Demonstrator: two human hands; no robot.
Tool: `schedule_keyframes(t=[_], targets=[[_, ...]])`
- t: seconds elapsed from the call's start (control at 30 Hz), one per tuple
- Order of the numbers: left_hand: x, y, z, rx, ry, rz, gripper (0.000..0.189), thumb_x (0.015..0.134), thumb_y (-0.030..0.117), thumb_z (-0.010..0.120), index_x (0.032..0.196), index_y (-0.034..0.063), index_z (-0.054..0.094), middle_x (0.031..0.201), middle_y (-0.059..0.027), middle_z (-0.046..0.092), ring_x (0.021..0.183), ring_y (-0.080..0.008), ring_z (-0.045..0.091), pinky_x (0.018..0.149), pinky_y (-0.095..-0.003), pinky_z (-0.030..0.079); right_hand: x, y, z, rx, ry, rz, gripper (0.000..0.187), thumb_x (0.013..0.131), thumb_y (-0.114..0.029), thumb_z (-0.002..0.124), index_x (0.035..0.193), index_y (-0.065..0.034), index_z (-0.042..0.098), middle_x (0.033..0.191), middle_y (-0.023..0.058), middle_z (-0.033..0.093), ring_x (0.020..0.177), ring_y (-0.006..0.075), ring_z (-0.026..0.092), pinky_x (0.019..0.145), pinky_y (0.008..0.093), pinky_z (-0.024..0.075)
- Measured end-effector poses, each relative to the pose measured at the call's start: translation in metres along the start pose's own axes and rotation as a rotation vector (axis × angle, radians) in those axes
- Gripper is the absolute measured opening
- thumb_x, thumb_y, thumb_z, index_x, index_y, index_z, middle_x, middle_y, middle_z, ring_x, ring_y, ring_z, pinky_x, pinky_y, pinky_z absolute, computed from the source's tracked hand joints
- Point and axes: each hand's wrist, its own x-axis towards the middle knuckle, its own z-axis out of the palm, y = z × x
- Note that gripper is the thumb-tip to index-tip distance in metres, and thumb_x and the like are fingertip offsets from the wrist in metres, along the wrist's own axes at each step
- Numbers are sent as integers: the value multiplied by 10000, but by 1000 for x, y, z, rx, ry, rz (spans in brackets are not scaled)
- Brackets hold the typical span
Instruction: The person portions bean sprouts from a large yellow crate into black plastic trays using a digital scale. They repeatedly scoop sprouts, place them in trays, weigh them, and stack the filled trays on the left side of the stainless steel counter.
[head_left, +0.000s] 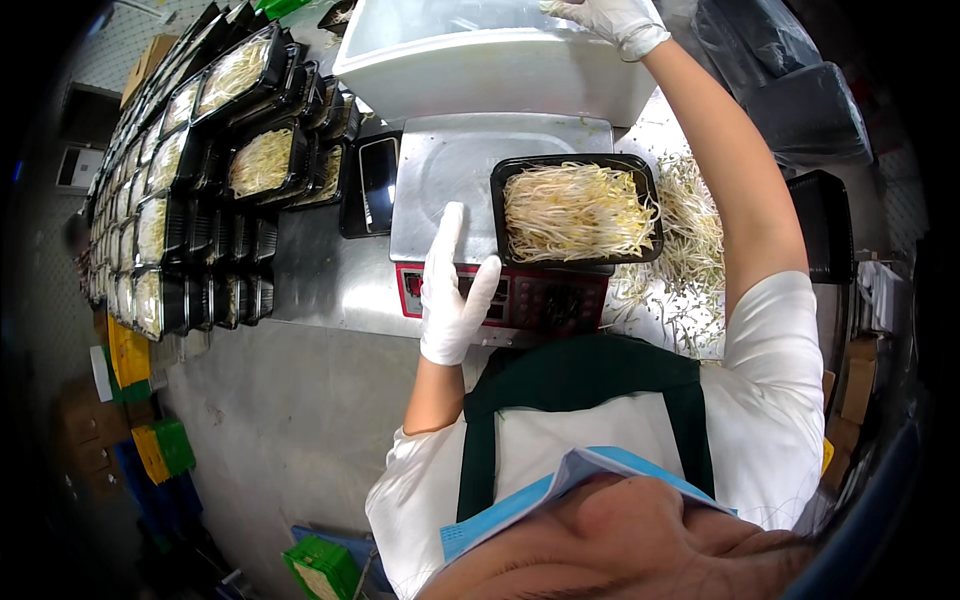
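Observation:
My left hand (459, 300), in a white glove, is held over the front edge of a digital scale (442, 180), thumb apart from the fingers and nothing in it. Just right of its thumb, a black plastic tray (646, 251) full of bean sprouts (577, 210) sits on the right part of the metal weighing plate. At the top of the view my right hand (619, 26), also gloved, reaches over a white foam box (495, 82) behind the scale. Its fingertips run to the picture's edge, so whether they grip anything is unclear.
Stacked sprout trays (161, 195) with clear wrap fill the table's left side. Beside the scale lies a smartphone (379, 184) in a black tray. Loose sprouts (686, 217) are heaped to the right, under my right arm. Farther right are bagged black trays (806, 112).

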Motion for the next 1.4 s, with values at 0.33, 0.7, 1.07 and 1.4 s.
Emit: schedule_keyframes(t=[0.33,0.7,1.07,1.4], targets=[[91,13,50,375,-44,487,406,797,343,709,1098,75,657,1226,-125,609,1154,-334,528,986,-484,369,-2,0,-1,-34,-5,-88,317,867,-297,666,1093,-75,661,980,145,689,901,256,660,823,334,507],[25,43,6,183,-63,293,643,822,196,704,1365,-4,425,1368,-199,470,1281,-327,437,1077,-398,317,3,-6,-1,-7,-58,20,226,812,-238,697,934,-58,633,821,120,647,748,275,599,712,375,479],[26,26,-45,-804,232,-153,753,903,484,548,1358,-83,350,1328,-254,478,1121,-320,577,939,-383,495,-126,-70,-51,99,544,-640,99,818,-130,687,866,-75,620,752,79,609,671,252,593,594,351,485],[52,101,68,-693,-255,-168,487,874,24,487,1343,-39,370,1174,-202,612,904,-199,665,684,-214,517,-289,-64,24,756,503,108,730,879,-155,626,1466,9,224,1155,105,570,1015,175,563,934,304,428]])
